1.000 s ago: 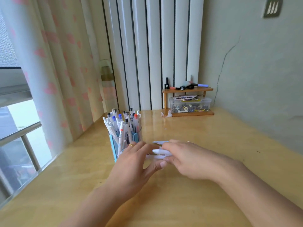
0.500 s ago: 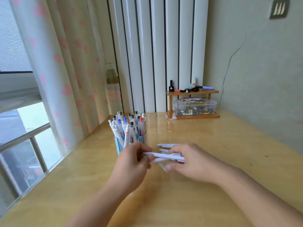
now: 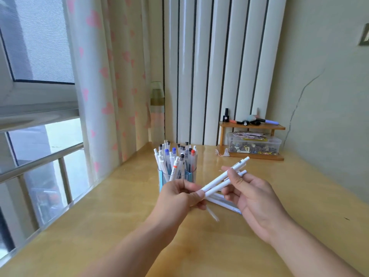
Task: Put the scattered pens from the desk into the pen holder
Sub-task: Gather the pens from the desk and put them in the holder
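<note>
White pens, two of them as far as I can count, are up off the worktop at the centre of the frame, slanting from lower left to upper right. My left hand pinches their lower ends between curled fingers and thumb, and my right hand steadies the barrels further up with its thumb on top and the other fingers loosely bent beneath.

Just behind my left hand stands the pen holder, a clear blue-tinted cup, crowded with upright pens whose caps show blue, black and red. From that I judge most of the job is done.

What is left: the pair I am holding, plus a few more pens on the worktop lying under and between my hands, partly hidden by the right palm, so I cannot give their number. One thin pale piece lies a little lower in the frame; it is too blurred for me to say whether it is a pen.

My guess is the held pair goes in next, and with the holder so full, finding a gap among the caps may take some care.
</note>
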